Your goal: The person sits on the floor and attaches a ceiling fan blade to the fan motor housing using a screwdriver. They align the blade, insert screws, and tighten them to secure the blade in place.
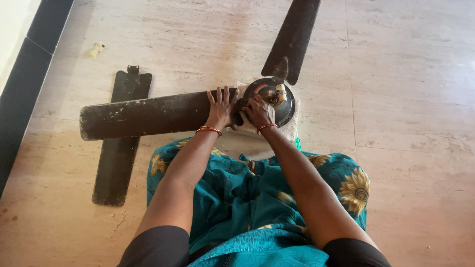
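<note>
A dark ceiling fan lies on the floor in front of me, its round motor hub (pixel 277 99) resting on a white cloth (pixel 292 126). One dusty blade (pixel 143 114) reaches out to the left and another (pixel 293 37) points up and away. My left hand (pixel 221 105) lies flat, fingers spread, on the inner end of the left blade. My right hand (pixel 258 110) presses on the hub's near-left edge with fingers curled; whether it grips anything is hidden. Both wrists wear red bangles.
A third, detached blade (pixel 120 148) lies on the floor under the left blade. A small yellow object (pixel 97 49) sits near the dark wall skirting (pixel 29 64) at upper left. Something green (pixel 298 144) pokes out by the cloth. My teal flowered garment (pixel 257 198) covers my lap.
</note>
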